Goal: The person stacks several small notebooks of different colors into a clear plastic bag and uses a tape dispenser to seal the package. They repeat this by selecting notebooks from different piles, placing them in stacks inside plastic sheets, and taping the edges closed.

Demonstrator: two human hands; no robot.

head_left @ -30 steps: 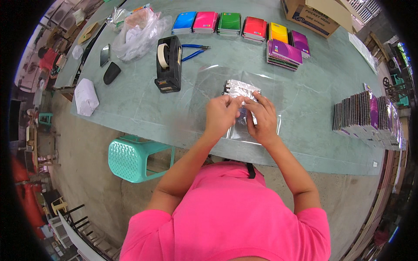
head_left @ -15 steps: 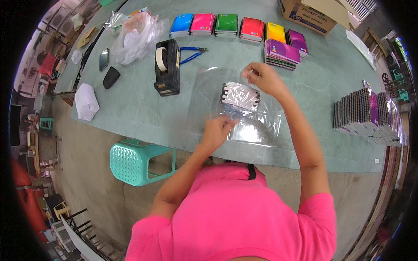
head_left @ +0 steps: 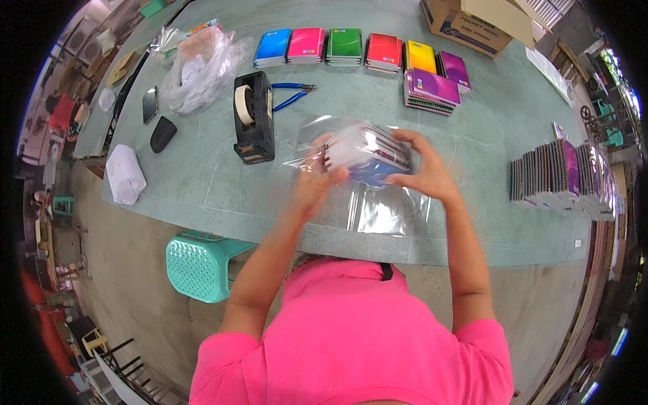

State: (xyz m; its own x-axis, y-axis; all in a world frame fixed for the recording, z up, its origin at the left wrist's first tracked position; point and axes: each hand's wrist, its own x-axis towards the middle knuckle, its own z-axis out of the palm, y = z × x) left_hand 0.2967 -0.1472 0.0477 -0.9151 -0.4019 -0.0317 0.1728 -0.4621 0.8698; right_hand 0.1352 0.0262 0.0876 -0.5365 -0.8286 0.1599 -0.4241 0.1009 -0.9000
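Between my two hands is a stack of small spiral notebooks [head_left: 368, 150] in clear plastic film. Its wire-bound edges show along the sides, and a blue cover shows at the near lower side. My left hand [head_left: 314, 182] grips the left end, thumb on the near side. My right hand [head_left: 432, 174] clasps the right end, fingers over the top and thumb at the near edge. The stack is tilted and slightly blurred; whether it still touches the table, I cannot tell. Loose clear plastic [head_left: 388, 214] lies flat on the table just in front of it.
A black tape dispenser [head_left: 255, 125] and blue-handled pliers [head_left: 291, 96] stand left of my hands. Colourful notebook piles [head_left: 344, 47] line the back, near a cardboard box [head_left: 469, 27]. Many notebooks [head_left: 563, 172] are stacked at right. A plastic bag [head_left: 202, 74] lies back left; a green stool [head_left: 199, 266] stands below.
Both hands have closed in on the notebook stack from either side and now grip its ends. The stack lay flat on the plastic before; now it is tilted, showing its blue underside.
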